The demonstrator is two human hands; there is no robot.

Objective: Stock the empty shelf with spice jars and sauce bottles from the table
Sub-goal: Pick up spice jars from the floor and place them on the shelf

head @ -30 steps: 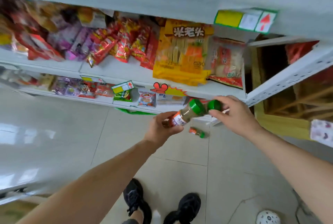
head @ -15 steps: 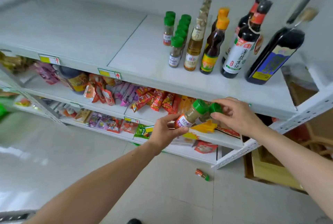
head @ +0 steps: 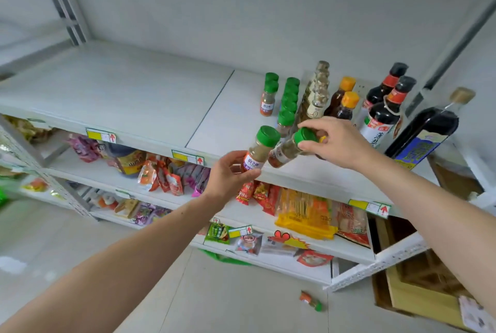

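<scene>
My left hand (head: 231, 175) grips a green-capped spice jar (head: 259, 148) by its base, tilted up to the right. My right hand (head: 338, 142) holds a second green-capped spice jar (head: 290, 148) by its cap, lying almost sideways above the front edge of the white top shelf (head: 150, 96). On that shelf's right part stand several green-capped spice jars (head: 288, 99), pale oil bottles (head: 316, 94), orange-capped bottles (head: 346, 103) and dark soy sauce bottles (head: 381, 112). The shelf's left part is bare.
Lower shelves (head: 166, 198) hold snack packets and yellow cracker bags (head: 306, 212). A small spice jar (head: 311, 301) lies on the tiled floor below. A wooden crate (head: 418, 289) stands at the lower right. Grey uprights (head: 61, 0) frame the shelf.
Both hands have risen with their jars from below the snack shelf to the top shelf's front edge. My view has tilted up and now takes in the whole top shelf.
</scene>
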